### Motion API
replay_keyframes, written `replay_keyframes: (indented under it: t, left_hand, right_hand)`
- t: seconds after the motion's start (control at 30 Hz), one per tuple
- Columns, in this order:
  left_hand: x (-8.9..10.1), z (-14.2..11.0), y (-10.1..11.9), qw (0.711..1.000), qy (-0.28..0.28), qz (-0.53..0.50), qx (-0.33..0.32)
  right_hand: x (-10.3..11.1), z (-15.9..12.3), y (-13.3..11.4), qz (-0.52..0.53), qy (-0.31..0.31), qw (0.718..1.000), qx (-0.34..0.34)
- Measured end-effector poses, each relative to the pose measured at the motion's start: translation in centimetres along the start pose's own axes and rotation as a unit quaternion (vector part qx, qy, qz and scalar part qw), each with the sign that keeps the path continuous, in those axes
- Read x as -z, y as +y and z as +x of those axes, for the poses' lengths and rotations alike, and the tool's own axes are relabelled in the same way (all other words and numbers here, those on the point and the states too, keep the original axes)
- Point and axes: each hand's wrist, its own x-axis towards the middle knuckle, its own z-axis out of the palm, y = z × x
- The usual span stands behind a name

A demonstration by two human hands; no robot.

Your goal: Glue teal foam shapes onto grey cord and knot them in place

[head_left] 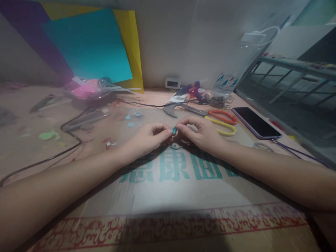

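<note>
A tiny teal piece [174,131], perhaps paper or foam, is pinched between my two hands in the middle of the table. Thumb and forefinger of my left hand [151,138] close on its left side. From the right, the thumb and forefinger of my right hand [203,134] close on it too. A thin curved grey strand [175,147] shows just under my fingers; whether it joins the teal piece I cannot tell. Small light-blue cut-outs [131,124] lie beyond my left hand. Snips with orange and yellow handles [220,117] lie just behind my right hand.
A glue gun [193,90] with a red light sits at the back, its dark cord [75,134] running left. A phone [256,122] lies at right, near a plastic bottle [225,84]. A bowl of pink material [86,91] stands before coloured sheets [89,49].
</note>
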Motion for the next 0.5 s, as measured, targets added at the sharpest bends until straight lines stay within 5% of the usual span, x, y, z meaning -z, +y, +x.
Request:
replay_keyframes:
  t: [0.5]
  left_hand:
    - [0.19,-0.61,0.84,0.984,0.033,0.166,-0.052]
  right_hand:
    - [0.13,0.2,0.11,-0.019,-0.039,0.999,0.0]
